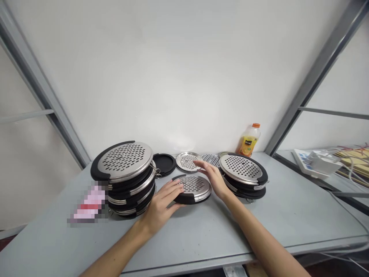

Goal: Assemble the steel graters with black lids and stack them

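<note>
A round metal grater point(196, 186) with a black rim piece lies in front of me, in the middle of the table. My left hand point(165, 201) grips its left side, fingers over the black piece and thumb low at the near edge. At its far right side is my right hand point(213, 177), fingers stretched out and slightly apart; whether they touch the rim I cannot tell. Behind the grater lie a black round base point(164, 164) and a perforated metal disc point(187, 161). Another perforated plate point(210, 159) shows partly behind my right hand.
A tall stack of similar graters point(123, 159) stands at left, and a shorter stack point(242, 169) at right. Behind the shorter one is an orange-capped juice bottle point(249, 141). A power strip point(309, 163) with cables lies far right. Metal posts point(311, 77) frame the table.
</note>
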The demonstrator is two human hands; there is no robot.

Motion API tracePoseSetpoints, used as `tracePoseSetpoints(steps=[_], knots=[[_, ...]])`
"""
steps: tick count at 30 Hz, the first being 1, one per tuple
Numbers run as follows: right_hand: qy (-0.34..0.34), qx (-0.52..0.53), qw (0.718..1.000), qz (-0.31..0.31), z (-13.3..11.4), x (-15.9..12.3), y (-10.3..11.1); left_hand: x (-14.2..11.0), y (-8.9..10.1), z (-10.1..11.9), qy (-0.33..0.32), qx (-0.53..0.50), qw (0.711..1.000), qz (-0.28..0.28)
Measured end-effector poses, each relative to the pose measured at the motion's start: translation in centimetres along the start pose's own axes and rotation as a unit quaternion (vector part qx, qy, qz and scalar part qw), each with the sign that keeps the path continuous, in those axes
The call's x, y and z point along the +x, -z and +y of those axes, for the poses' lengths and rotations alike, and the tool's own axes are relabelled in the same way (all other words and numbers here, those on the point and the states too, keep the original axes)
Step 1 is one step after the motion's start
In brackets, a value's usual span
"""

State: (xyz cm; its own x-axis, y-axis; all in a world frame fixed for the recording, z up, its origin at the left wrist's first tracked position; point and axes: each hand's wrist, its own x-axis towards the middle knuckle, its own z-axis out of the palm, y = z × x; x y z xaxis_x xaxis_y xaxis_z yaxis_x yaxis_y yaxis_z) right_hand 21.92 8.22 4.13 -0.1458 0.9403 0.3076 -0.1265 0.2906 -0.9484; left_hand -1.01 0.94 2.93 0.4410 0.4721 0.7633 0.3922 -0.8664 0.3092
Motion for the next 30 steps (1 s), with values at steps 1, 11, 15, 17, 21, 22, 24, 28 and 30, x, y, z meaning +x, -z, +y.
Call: tracePoseSetpoints(steps=[1,11,15,17,21,22,24,28,30], knots=[[0.047,-0.019,0.999,-0.020,-0.3,-0.2,0.1,-0.1,-0.2,0.0,0.015,-0.010,1.000,0.004],[0.180,-0.299,0.895,-0.277,-2.6,-2.3,-0.6,-0.3,-0.6,-0.5,0.094,-0.011,0.995,0.000],[0.192,-0.348,0.870,-0.291,-1.2,-2.8,0.2,-0.3,-0.1,-0.6,0.143,0.035,0.982,-0.116],[0.191,-0.364,0.861,-0.299,-0.6,-3.3,0.8,-0.5,0.0,-0.7,0.156,0.063,0.970,-0.178],[0.165,-0.395,0.855,-0.291,0.4,-3.9,1.6,-1.0,-0.1,-0.9,0.146,0.106,0.949,-0.257],[0.157,-0.403,0.856,-0.283,0.7,-3.9,1.7,-1.1,-0.2,-0.9,0.144,0.115,0.948,-0.258],[0.147,-0.412,0.859,-0.267,1.1,-3.9,1.9,-1.3,-0.3,-1.0,0.138,0.128,0.949,-0.254],[0.142,-0.418,0.858,-0.262,1.7,-3.9,2.1,-1.5,-0.4,-0.8,0.135,0.140,0.949,-0.248],[0.143,-0.425,0.854,-0.264,1.8,-4.0,2.0,-1.4,-0.4,-0.8,0.142,0.141,0.948,-0.247]])
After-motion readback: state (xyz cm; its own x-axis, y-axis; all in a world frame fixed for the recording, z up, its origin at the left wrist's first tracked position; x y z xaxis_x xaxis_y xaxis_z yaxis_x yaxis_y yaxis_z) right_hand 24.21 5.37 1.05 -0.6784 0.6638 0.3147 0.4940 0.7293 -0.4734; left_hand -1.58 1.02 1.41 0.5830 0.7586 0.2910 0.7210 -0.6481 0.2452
